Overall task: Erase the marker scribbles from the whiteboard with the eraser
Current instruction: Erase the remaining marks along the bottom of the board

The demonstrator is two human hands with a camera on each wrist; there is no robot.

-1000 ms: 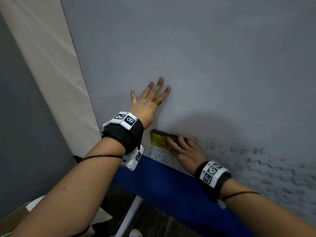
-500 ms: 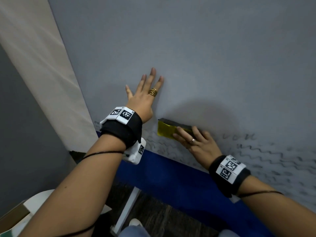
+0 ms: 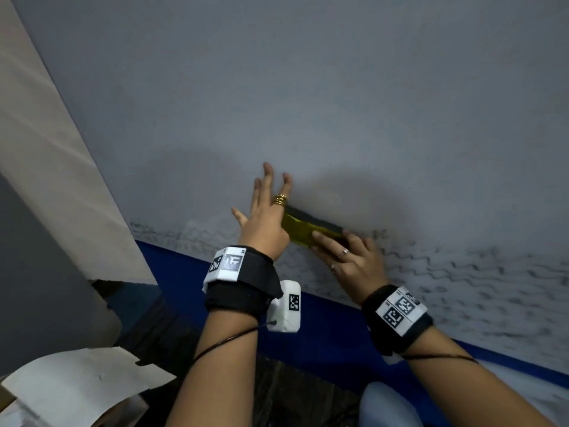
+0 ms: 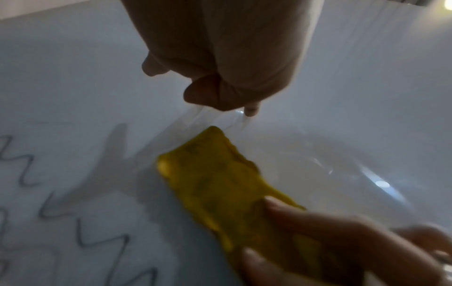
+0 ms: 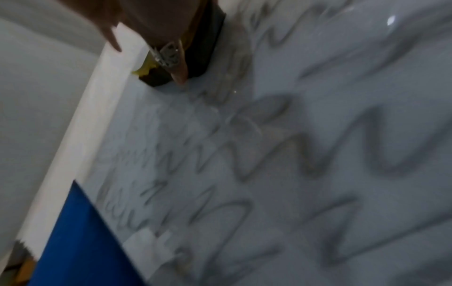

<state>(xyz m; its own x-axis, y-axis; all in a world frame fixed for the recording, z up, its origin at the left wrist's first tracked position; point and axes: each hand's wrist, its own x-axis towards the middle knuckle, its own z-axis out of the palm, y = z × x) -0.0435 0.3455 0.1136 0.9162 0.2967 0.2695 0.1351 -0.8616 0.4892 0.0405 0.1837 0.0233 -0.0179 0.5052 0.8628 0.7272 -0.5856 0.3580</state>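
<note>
The large pale grey whiteboard [image 3: 338,103] stands upright and fills most of the head view. Its lower band carries rows of wavy black marker scribbles [image 3: 462,272], running from the lower left corner to the right edge; the surface above that band shows no marks. The scribbles at the lower left corner appear fainter and smeared. A deep blue strip [image 3: 323,334] runs directly below the board's bottom edge.

The rectangular eraser with a yellow back and dark felt face [image 3: 303,228] lies pressed flat against the whiteboard, at the top of the scribble band, toward the board's lower left. The right hand [image 3: 351,266] grips it, fingers laid over the yellow back and a fingertip reaching the board beside the dark felt in the right wrist view. A thin ring sits on one finger of that hand.

The left hand [image 3: 266,220] rests against the whiteboard just left of the eraser, fingers straight and spread upward, holding nothing. It overlaps the eraser's left end in the head view; contact between them cannot be determined. A stacked gold ring [image 3: 280,199] sits on one finger.

Both wrists carry black straps with white coded tags. A beige panel [image 3: 52,149] adjoins the board's left edge. Torn white cardboard [image 3: 80,383] lies at lower left.
</note>
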